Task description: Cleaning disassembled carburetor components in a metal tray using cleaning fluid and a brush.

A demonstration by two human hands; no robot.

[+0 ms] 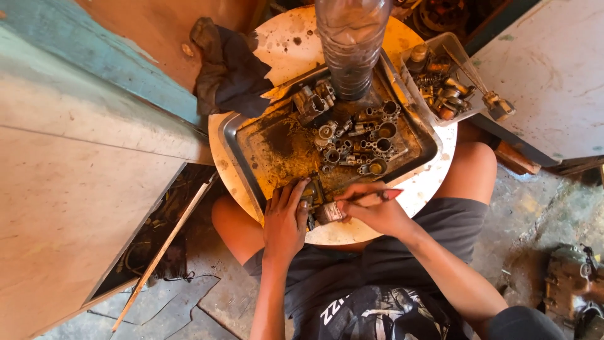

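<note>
At the near edge of the metal tray (234, 135), on the round white table (286, 34), sits the small metal carburetor part (319, 209) I am working on. My left hand (284, 220) clamps it from the side, fingers curled down over it. My right hand (375, 208) pinches a red-handled tool (377, 194), its tip lying at the part. I judge a steady brace and a light touch with the tip serve best. Beyond lie loose fittings (362, 141), a clear plastic bottle (351, 44), a dark rag (229, 66) and a parts bin (440, 79).
</note>
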